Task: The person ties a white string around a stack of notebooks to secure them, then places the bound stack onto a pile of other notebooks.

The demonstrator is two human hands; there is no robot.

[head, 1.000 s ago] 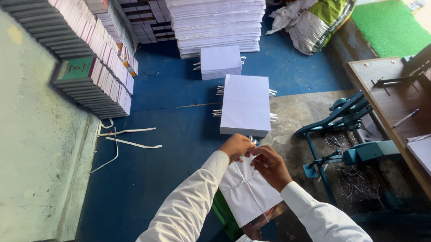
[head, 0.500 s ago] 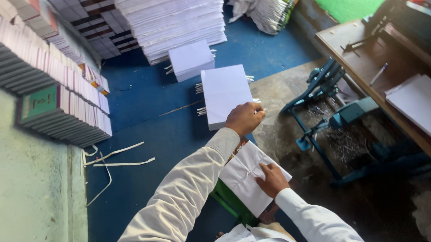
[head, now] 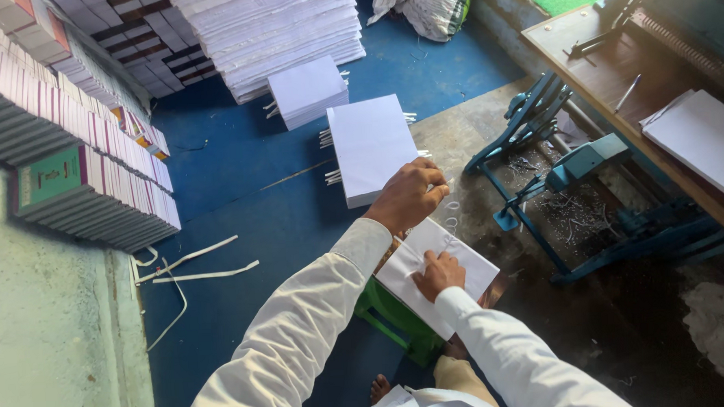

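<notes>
A white paper bundle [head: 454,260] lies on a green stool [head: 391,316] in front of me. My right hand [head: 437,273] presses down on its middle with curled fingers. My left hand [head: 406,195] is raised just above the bundle's far edge, fingers pinched on a thin white thread [head: 447,185] that runs down toward the bundle. Small white loops [head: 452,212] show beside it. Just beyond my left hand, a stack of white bundles [head: 372,146] with white strips sticking out of its sides stands on the floor, and a smaller stack [head: 306,88] stands behind it.
Rows of stacked books [head: 75,159] line the left side and tall piles of white sheets [head: 281,28] stand at the back. A blue metal press [head: 573,186] stands to the right beside a wooden table [head: 609,79] holding paper [head: 705,144]. White strips [head: 194,264] lie on the blue floor.
My left hand has lifted off the bundle and drawn away toward the stack, pulling the thread. My right hand stays pressed on the bundle. The view has swung left.
</notes>
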